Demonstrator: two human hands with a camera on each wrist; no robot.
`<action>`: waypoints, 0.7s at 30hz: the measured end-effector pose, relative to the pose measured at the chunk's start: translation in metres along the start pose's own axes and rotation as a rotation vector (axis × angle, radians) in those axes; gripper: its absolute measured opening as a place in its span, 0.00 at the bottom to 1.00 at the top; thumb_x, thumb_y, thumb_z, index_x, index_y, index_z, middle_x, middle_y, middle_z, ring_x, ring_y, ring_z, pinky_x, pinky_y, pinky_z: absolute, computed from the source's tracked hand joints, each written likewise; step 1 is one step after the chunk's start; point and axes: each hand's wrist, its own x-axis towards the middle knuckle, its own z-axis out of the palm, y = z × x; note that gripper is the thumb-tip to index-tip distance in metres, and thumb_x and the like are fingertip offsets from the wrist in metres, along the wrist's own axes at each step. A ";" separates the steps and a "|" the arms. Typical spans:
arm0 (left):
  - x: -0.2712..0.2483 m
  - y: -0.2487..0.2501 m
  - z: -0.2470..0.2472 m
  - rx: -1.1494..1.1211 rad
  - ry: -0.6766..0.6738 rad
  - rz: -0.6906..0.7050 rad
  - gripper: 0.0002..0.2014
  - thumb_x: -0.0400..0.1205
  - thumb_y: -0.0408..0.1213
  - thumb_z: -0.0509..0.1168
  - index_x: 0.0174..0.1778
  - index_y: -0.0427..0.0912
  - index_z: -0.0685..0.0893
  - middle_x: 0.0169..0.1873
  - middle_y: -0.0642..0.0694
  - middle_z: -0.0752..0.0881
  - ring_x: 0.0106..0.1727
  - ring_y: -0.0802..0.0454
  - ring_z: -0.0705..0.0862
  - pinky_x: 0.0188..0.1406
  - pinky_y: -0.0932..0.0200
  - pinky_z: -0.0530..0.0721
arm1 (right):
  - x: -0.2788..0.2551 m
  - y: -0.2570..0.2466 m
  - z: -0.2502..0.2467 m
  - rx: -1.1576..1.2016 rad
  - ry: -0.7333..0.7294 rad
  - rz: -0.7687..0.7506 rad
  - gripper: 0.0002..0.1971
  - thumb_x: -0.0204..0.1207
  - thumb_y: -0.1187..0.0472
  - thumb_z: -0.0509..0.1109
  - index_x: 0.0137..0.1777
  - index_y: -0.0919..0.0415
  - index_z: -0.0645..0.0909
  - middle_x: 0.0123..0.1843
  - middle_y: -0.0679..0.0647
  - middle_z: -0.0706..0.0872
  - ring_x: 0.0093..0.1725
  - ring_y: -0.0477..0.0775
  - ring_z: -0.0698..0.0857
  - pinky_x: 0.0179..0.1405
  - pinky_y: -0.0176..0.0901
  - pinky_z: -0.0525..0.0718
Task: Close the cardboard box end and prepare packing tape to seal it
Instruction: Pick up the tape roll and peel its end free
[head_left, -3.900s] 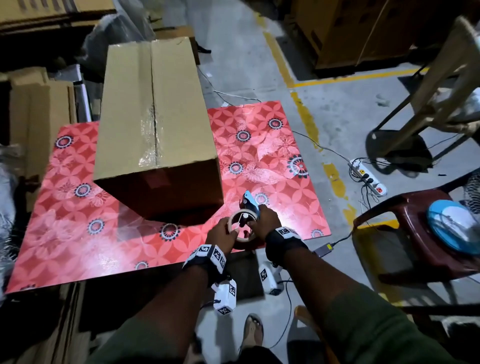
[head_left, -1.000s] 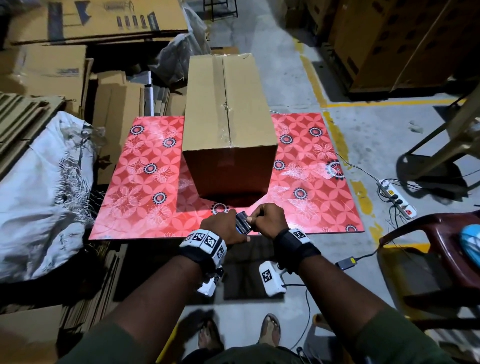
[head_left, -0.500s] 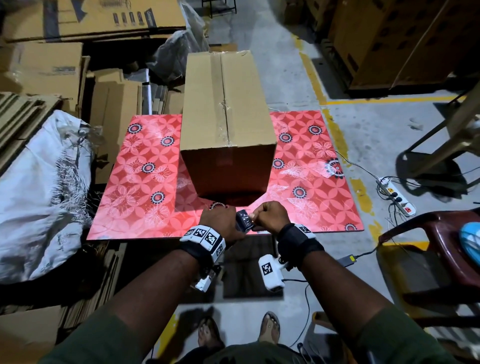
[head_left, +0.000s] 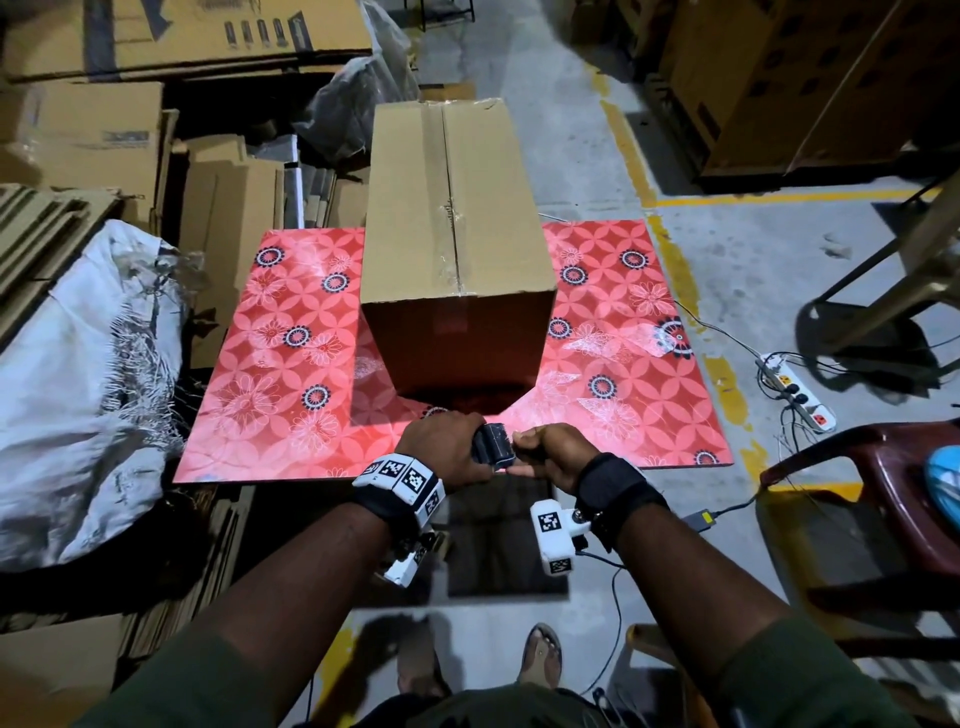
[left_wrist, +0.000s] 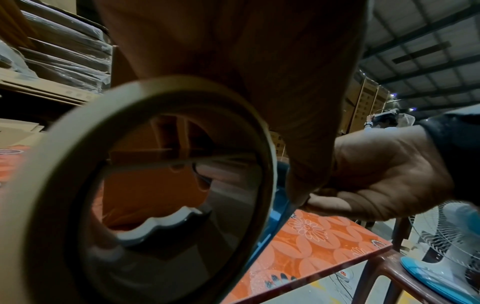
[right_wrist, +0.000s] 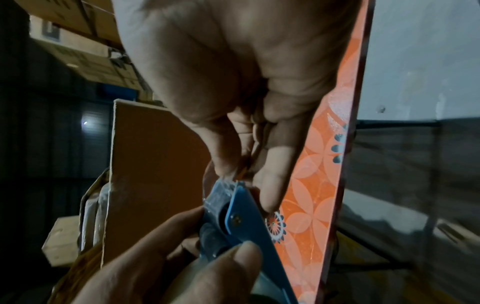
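A long cardboard box (head_left: 452, 208) lies on the red floral table (head_left: 270, 364), its taped top seam running away from me and its shadowed near end (head_left: 457, 343) facing me. At the table's near edge, both hands hold a blue tape dispenser (head_left: 493, 448). My left hand (head_left: 447, 449) grips its body, and the tan tape roll (left_wrist: 130, 185) fills the left wrist view. My right hand (head_left: 545, 449) pinches at the dispenser's front tip (right_wrist: 233, 185) with thumb and fingers (right_wrist: 272, 185). The box end (right_wrist: 155, 164) stands just beyond.
A white woven sack (head_left: 67, 389) and stacks of flattened cardboard (head_left: 228, 218) crowd the left. On the right are a power strip (head_left: 795, 389) with floor cables, a maroon plastic chair (head_left: 883, 493) and a blue fan (left_wrist: 441, 246). Large cartons stand at the back right.
About four seconds ago the roll showed between my hands; now the dispenser's dark top faces up. Over the last second both hands have stayed together at the near edge.
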 end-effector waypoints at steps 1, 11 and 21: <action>0.000 0.000 0.000 -0.005 0.004 -0.011 0.29 0.65 0.64 0.68 0.58 0.52 0.82 0.51 0.47 0.89 0.53 0.43 0.86 0.49 0.50 0.85 | 0.000 -0.001 0.001 -0.018 0.008 -0.016 0.10 0.82 0.72 0.60 0.41 0.66 0.80 0.40 0.59 0.86 0.40 0.56 0.87 0.39 0.48 0.91; 0.008 -0.002 0.006 0.005 -0.025 -0.063 0.27 0.65 0.62 0.70 0.57 0.53 0.82 0.53 0.48 0.89 0.55 0.43 0.86 0.47 0.53 0.80 | -0.001 -0.018 0.011 -0.270 -0.075 -0.171 0.02 0.81 0.67 0.65 0.48 0.61 0.75 0.38 0.58 0.81 0.34 0.57 0.84 0.41 0.54 0.89; 0.014 -0.007 0.007 -0.001 -0.064 -0.086 0.28 0.65 0.62 0.71 0.58 0.53 0.82 0.52 0.47 0.89 0.54 0.43 0.87 0.50 0.51 0.85 | 0.000 -0.020 0.013 -0.349 -0.136 -0.225 0.30 0.77 0.31 0.59 0.55 0.60 0.78 0.49 0.58 0.84 0.44 0.59 0.87 0.42 0.51 0.88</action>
